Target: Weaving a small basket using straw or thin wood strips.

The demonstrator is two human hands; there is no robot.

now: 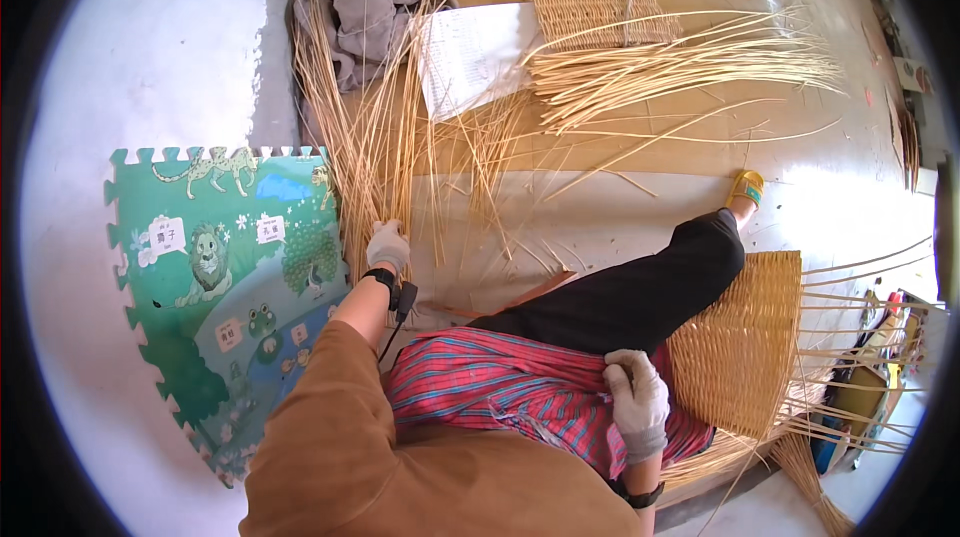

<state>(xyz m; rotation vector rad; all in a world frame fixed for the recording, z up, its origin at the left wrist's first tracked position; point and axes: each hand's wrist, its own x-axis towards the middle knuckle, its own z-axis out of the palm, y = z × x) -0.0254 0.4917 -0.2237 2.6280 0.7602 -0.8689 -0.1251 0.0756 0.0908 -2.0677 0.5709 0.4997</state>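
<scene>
Wicker strands fan toward eleven o'clock, the gloved left hand at their near end, nine o'clock — whether its fingers pinch any, one cannot tell. Drawing single strands endwise should limit tangling. The right hand, half past four, has curled fingers — any pinch is unclear. Pale floor; green picture mat, half past eight.

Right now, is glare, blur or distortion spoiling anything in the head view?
Head view: glare washes out the floor right of the yellow shoe; fisheye bending curves the foam mat's outer edge, and the corners are black; the left hand and right hand show no obvious blur.
</scene>
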